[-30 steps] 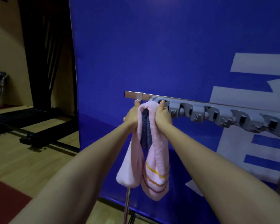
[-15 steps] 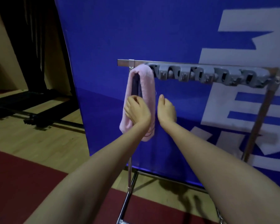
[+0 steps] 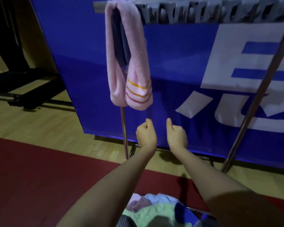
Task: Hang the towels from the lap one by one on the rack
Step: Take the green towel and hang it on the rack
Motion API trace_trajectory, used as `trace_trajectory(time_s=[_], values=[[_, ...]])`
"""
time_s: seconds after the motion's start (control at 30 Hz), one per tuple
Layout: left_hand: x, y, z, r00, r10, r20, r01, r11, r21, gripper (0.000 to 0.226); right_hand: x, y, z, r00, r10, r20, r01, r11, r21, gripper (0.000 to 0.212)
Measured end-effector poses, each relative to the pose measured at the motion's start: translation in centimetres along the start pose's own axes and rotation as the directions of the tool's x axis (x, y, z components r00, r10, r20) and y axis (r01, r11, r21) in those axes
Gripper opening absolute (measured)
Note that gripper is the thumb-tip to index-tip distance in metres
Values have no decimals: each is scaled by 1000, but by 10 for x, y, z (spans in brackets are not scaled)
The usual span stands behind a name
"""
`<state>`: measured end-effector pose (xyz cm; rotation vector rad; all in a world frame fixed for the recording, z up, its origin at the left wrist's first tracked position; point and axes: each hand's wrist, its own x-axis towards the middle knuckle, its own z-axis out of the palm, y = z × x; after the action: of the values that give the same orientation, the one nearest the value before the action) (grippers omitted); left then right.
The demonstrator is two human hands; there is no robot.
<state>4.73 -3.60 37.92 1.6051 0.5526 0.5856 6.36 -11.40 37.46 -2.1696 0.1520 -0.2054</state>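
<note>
The pink towel point(image 3: 128, 54) hangs over the rack point(image 3: 203, 15). Below it, the left hand point(image 3: 146, 136) and the right hand point(image 3: 177, 136) are curled into fists and hold nothing. Other towels point(image 3: 154, 212) lie piled at the bottom edge.

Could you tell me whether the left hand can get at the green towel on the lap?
Probably yes: the left hand holds nothing, and the green towel lies uncovered below it, with nothing in between.
</note>
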Motion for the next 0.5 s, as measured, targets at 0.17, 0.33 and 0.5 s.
trace_trajectory(time_s=[0.17, 0.33, 0.5], values=[[-11, -77, 9, 996, -62, 66, 53, 990, 128, 52, -8, 71, 34, 993, 72, 92, -66, 995, -71, 60], [-18, -175, 9, 962, -197, 187, 119, 925, 361, 47, -19, 151, 74, 930, 164, 329, -127, 983, -131, 52], [-31, -302, 5, 810, -479, 339, 189, 759, 623, 24, -36, 235, 115, 756, 390, 525, -278, 918, -281, 49]])
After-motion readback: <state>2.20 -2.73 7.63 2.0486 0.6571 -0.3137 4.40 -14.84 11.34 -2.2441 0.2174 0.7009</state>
